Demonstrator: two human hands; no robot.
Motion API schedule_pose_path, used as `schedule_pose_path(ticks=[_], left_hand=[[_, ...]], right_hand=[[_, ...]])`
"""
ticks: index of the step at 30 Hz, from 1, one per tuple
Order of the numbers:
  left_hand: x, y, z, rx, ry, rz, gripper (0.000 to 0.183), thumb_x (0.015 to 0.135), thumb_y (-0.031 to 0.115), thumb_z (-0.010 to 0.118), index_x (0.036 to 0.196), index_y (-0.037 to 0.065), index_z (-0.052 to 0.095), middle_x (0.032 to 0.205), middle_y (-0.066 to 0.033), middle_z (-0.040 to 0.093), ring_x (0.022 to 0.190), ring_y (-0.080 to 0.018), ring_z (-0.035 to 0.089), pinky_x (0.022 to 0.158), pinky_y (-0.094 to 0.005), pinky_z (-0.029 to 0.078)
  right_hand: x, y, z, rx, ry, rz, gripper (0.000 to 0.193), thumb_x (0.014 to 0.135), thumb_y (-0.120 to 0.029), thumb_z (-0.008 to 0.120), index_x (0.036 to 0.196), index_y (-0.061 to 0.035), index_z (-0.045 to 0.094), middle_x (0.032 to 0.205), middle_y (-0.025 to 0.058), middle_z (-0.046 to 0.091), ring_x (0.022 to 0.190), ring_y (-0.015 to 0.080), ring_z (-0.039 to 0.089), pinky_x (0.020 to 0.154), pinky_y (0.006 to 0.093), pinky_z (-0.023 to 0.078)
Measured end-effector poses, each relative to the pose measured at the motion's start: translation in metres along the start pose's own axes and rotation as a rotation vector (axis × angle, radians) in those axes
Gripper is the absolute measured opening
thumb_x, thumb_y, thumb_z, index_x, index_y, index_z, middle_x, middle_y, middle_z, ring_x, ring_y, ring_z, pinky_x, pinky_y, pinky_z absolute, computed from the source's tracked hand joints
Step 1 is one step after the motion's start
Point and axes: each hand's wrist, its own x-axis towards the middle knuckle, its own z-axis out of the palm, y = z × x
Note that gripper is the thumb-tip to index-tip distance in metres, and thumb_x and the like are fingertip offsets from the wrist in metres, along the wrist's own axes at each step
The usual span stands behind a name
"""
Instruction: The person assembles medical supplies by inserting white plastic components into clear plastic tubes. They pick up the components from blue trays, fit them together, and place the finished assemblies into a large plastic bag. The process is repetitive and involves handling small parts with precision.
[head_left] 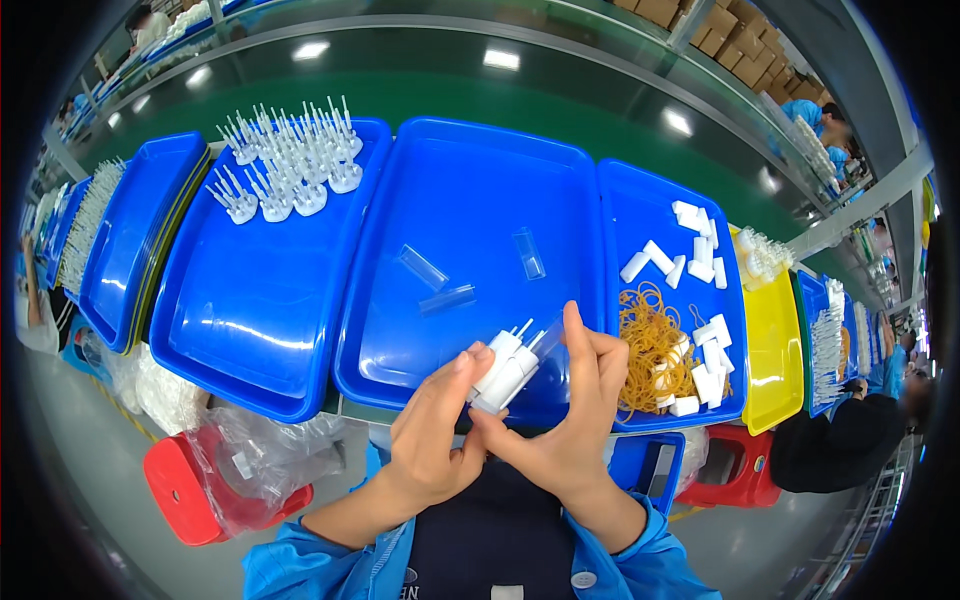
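- Evidently the left hand (435, 430) is closed round a bundle of white pronged plastic pieces (506, 375), thumb and fingers pressing from its side; the bundle sits over the near edge of the middle blue tray (480, 190), tilted, pins up and away from the wearer.
- Right hand (575, 425): index finger and thumb spread wide, thumb at the bundle's lower end. A transparent sleeve (550, 345) shows beside the index finger; cannot tell whether it is gripped.
- Likely reason for the hold: pieces kept side by side and steady, pins left free of the fingers.
- Three loose transparent sleeves lie in the middle tray, within easy reach of both hands, presumably for quick pick-up.
- Left blue tray (235, 310): white pin clusters (290, 160) stand upright at the far end, probably so the pins stay untangled.
- Right blue tray (625, 230): white plastic blocks (700, 245) scattered beyond and beside a heap of yellow-brown rubber bands (652, 345); some blocks lie on or amid the bands, which may hinder picking.
- Yellow tray (775, 365) adjoins on the right.
- Red stool (175, 485) below left, partly under a plastic bag (265, 465); tray rims separate the work areas.
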Motion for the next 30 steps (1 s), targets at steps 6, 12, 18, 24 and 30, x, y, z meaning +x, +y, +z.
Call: schedule_pose_path(ticks=[6, 12, 18, 24, 30], left_hand=[[0.016, 0.006, -0.017, -0.021, -0.136, -0.007, 0.049, 0.067, -0.013, 0.068, 0.115, -0.01, 0.06, 0.11, -0.0243, 0.065, 0.102, -0.0399, 0.066, 0.085, -0.041, 0.055], [0.016, 0.005, -0.012, 0.029, -0.079, 0.022, 0.051, 0.068, -0.011, 0.071, 0.117, -0.01, 0.059, 0.11, -0.0242, 0.065, 0.1, -0.0391, 0.066, 0.084, -0.0404, 0.056], [0.013, 0.005, -0.01, 0.043, -0.021, 0.022, 0.055, 0.068, -0.01, 0.072, 0.121, -0.011, 0.056, 0.11, -0.0249, 0.065, 0.1, -0.0399, 0.066, 0.082, -0.0406, 0.056], [0.022, -0.001, -0.045, 0.109, 0.027, -0.093, 0.053, 0.069, -0.009, 0.073, 0.12, -0.008, 0.058, 0.117, -0.0271, 0.06, 0.109, -0.0381, 0.063, 0.082, -0.036, 0.057], [0.025, -0.003, -0.067, -0.419, 0.208, -0.352, 0.046, 0.082, -0.008, 0.065, 0.125, -0.007, 0.051, 0.131, -0.0258, 0.048, 0.117, -0.0329, 0.057, 0.089, -0.0363, 0.057]], right_hand=[[0.009, 0.0, -0.004, -0.051, -0.049, -0.076, 0.093, 0.055, -0.038, 0.087, 0.131, 0.0008, 0.048, 0.111, 0.0136, 0.047, 0.102, 0.0266, 0.045, 0.089, 0.0412, 0.03], [0.004, -0.006, 0.001, -0.169, 0.059, -0.139, 0.076, 0.057, -0.037, 0.084, 0.12, -0.0026, 0.057, 0.094, 0.0067, 0.051, 0.09, 0.0222, 0.048, 0.089, 0.0408, 0.027], [0.001, -0.004, 0.014, -0.196, 0.148, -0.217, 0.067, 0.059, -0.037, 0.082, 0.113, -0.003, 0.063, 0.087, 0.0043, 0.053, 0.081, 0.0194, 0.051, 0.091, 0.0409, 0.027], [0.021, -0.007, 0.01, 0.026, -0.083, -0.17, 0.076, 0.072, -0.043, 0.077, 0.128, 0.0014, 0.053, 0.12, 0.0146, 0.056, 0.108, 0.0286, 0.053, 0.099, 0.0457, 0.03], [0.046, 0.008, 0.044, -0.254, -0.344, -0.317, 0.052, 0.08, -0.018, 0.069, 0.128, -0.0035, 0.055, 0.132, 0.0146, 0.052, 0.115, 0.0324, 0.051, 0.097, 0.0438, 0.036]])
